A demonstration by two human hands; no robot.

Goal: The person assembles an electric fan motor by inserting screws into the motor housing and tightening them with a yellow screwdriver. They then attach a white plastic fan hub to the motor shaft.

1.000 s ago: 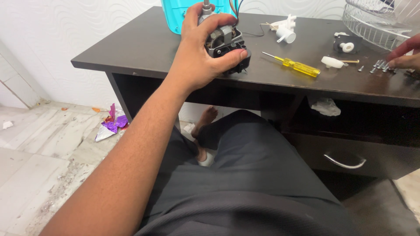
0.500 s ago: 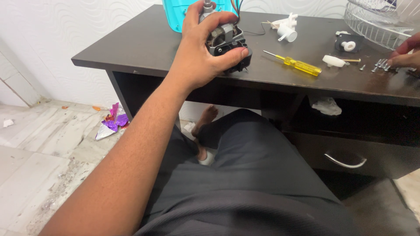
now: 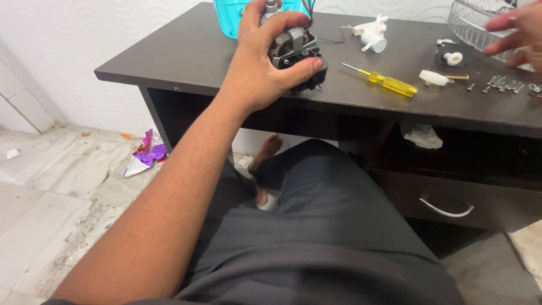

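While one dark worktop (image 3: 186,53) carries everything, the largest thing on it is one turquoise plastic housing (image 3: 228,14) at its far edge, with one white wire grille (image 3: 474,25) at the far right corner. Just in front of the housing stands one small electric motor (image 3: 293,53), grey and black, with wires leading back from it. One left hand (image 3: 257,68) wraps it, fingers (image 3: 248,20) curled over the top and thumb pressed across the front, so the grip is closed on the motor. One right hand (image 3: 516,31) hovers above the grille's near rim, fingers loosely spread, holding nothing that I can make out. One yellow-handled screwdriver (image 3: 387,82) lies right of the motor. Three white plastic parts (image 3: 374,34) are scattered beyond it. Several small screws (image 3: 502,83), too small to count, lie near the right edge.
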